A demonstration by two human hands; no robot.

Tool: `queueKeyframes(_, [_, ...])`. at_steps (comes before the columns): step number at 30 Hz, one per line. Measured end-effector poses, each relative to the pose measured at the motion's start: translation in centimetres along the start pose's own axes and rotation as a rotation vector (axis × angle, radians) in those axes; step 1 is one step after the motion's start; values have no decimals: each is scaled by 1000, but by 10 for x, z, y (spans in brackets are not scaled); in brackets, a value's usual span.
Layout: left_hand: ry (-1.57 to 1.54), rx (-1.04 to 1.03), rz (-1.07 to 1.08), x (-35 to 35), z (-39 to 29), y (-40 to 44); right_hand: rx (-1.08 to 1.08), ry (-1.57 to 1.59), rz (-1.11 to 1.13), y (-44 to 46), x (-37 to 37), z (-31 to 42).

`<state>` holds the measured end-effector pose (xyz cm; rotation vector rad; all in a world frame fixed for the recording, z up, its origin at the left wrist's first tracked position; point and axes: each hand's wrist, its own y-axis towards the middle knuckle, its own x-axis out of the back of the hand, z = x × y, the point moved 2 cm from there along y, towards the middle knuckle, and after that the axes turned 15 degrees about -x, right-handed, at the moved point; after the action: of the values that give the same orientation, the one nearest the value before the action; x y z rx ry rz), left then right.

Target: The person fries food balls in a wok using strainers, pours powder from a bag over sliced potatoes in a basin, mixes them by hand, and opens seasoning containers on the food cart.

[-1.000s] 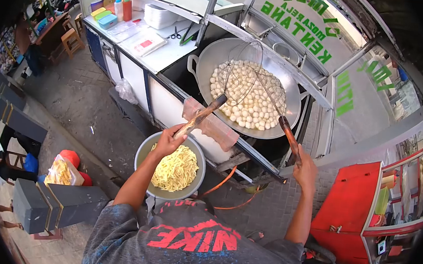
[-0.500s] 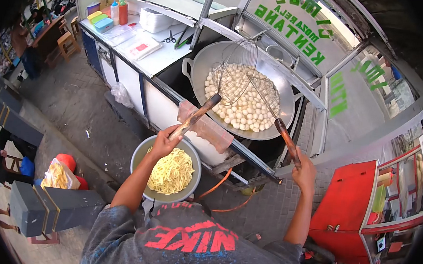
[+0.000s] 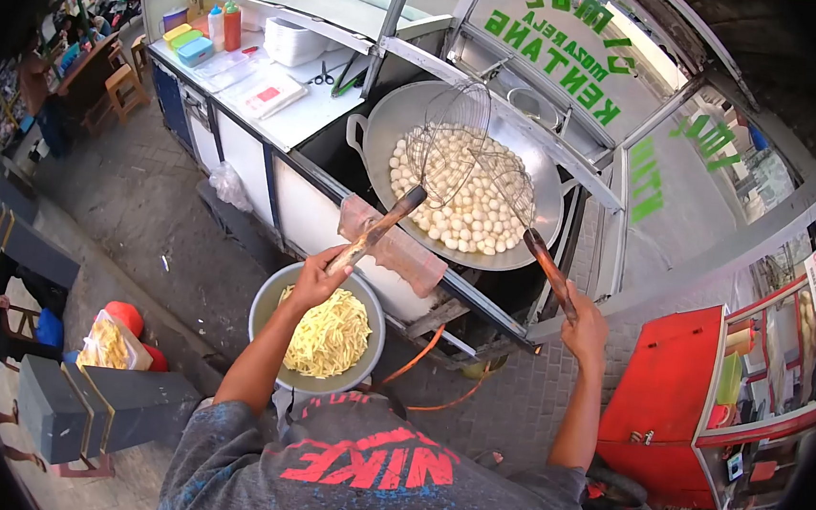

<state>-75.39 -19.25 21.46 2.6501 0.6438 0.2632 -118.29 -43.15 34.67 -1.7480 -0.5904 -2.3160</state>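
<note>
My left hand [image 3: 318, 277] is closed round the wooden handle of a wire skimmer [image 3: 386, 225], whose wire basket hangs over the left part of a large metal wok [image 3: 513, 254]. My right hand [image 3: 583, 324] grips the scorched wooden handle of a second wire skimmer [image 3: 550, 271], its basket among the food near the wok's middle. Many pale round balls [image 3: 472, 227] crowd the wok, and the two wire baskets overlap above them. Below my left hand stands a grey bowl [image 3: 260, 306] heaped with pale yellow cut strips [image 3: 330, 335], partly hidden by my forearm.
The cart counter [image 3: 288, 131] carries white foam boxes [image 3: 295, 43], sauce bottles [image 3: 231, 25] and scissors [image 3: 321, 75]. A pink plastic tray [image 3: 394, 249] hangs on the cart's near edge. An orange hose [image 3: 416, 356] runs underneath. A red cart [image 3: 660, 400] stands to the right.
Both skimmers stay in my hands. Their baskets have shifted only slightly over the balls. The whole view has moved a little, so the wok sits slightly further left.
</note>
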Motion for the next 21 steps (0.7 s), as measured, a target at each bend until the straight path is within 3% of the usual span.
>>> queueKeyframes(2, [5, -48, -14, -1, 6, 1, -21, -54, 65, -1, 7, 5])
queueKeyframes(5, [-9, 64, 20, 2, 3, -4, -45, 42, 41, -1, 8, 2])
queueKeyframes(8, [-19, -53, -15, -4, 6, -2, -26, 17, 45, -4, 16, 13])
queueKeyframes(14, [-38, 33, 4, 4, 5, -6, 2, 81, 6, 1, 10, 4])
queueKeyframes(17, [-11, -76, -25, 4, 11, -4, 33, 61, 50, 2, 20, 6])
queueKeyframes(21, [-52, 18, -9, 10, 7, -7, 12, 79, 19, 4, 27, 4])
